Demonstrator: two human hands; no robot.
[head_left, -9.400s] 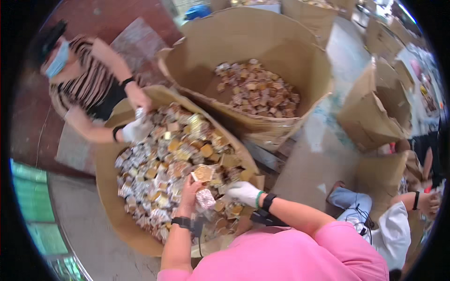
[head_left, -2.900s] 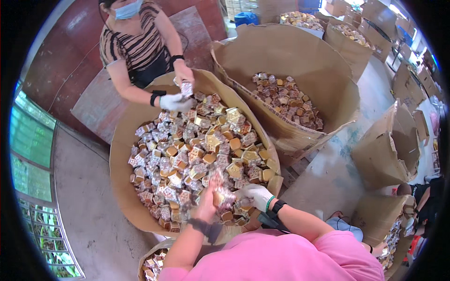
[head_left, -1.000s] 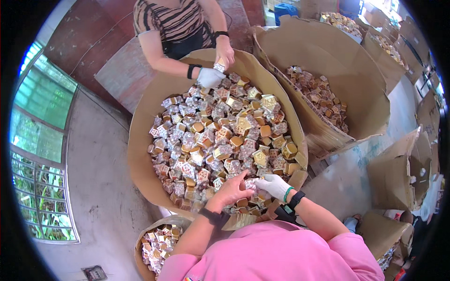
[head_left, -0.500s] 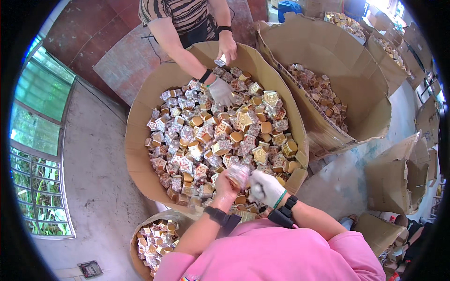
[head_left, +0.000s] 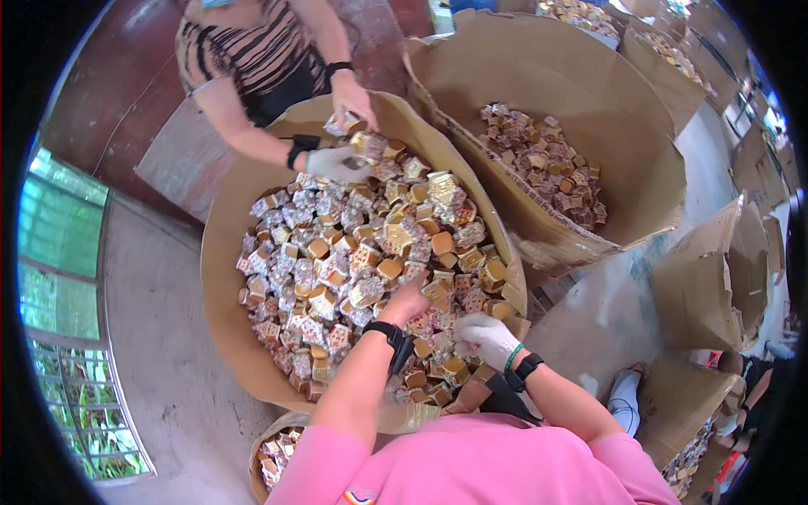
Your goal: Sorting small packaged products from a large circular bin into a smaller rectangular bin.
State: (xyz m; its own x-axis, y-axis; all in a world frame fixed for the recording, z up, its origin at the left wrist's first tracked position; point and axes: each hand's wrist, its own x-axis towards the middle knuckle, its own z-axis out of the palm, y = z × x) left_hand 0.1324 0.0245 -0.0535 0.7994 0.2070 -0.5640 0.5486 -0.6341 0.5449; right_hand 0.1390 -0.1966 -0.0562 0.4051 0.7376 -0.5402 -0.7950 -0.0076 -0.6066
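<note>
A large round cardboard bin (head_left: 220,286) in front of me holds a heap of small plastic-wrapped, house-shaped pieces (head_left: 368,292), silvery and reddish with gold or tan ends. My left hand (head_left: 408,301), bare, reaches into the middle of the heap with its fingers stretched among the pieces. Nothing shows in it. To its right, my right hand (head_left: 488,337) wears a white glove and hovers low over the near right part of the heap. Its fingers are curled; what they hold, if anything, is hidden.
Across the bin, a co-worker's gloved hand (head_left: 338,164) holds a wrapped piece (head_left: 369,147); their bare hand (head_left: 352,103) holds another. A second big cardboard bin (head_left: 581,67) stands at the right. A smaller container (head_left: 257,459) sits near left, an open carton (head_left: 703,286) far right.
My hands have moved apart, and the wrapped piece between them is no longer there. My left hand has gone into the heap. The co-worker's gloved hand has lifted a piece out.
</note>
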